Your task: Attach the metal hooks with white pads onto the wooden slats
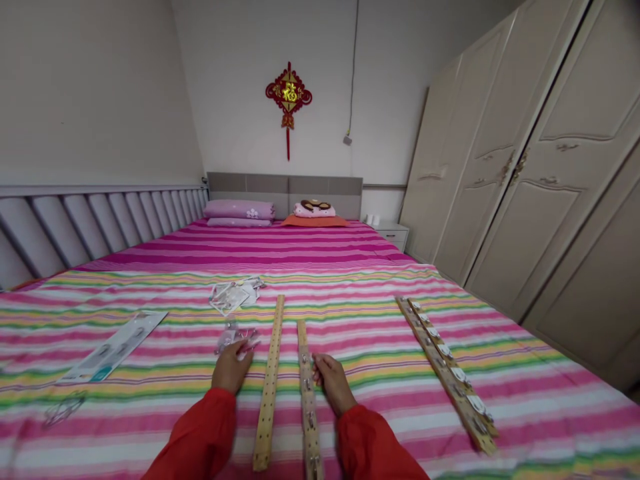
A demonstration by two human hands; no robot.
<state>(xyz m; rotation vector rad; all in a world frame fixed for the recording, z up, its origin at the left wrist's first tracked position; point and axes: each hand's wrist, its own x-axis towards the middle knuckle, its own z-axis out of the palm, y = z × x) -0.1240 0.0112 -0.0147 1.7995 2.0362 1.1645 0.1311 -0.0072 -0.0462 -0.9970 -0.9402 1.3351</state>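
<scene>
Red sleeves [197, 437] at the near edge, either side of a bare strip [270, 390] and a clip strip [309, 407]. Left hand [231, 368] just left of the bare strip, fingers bent and close together, tips at a clear bag [246, 337]; impossible to tell whether pinching anything. Right hand [334, 383] just right of the clip strip, fingers curled in, thumb and forefinger near its edge; impossible to tell whether touching it or gripping something small. Clip strip lengthwise between the hands, near to far, metal clips along the top. Bare strip to its left, apart, dotted with holes, reaching farther out. Well to the right, slanting, a pair of strips [445, 370] side by side, white pieces along the right one. Far left, a long card [117, 347] with metal pieces; nearer, wire loops [65, 408]. Beyond the bag, packets [236, 295] in a pile. Beneath all, a striped sheet [365, 427]. Farthest, pillows [239, 210] before a headboard [265, 181]; right, a wardrobe [540, 187].
</scene>
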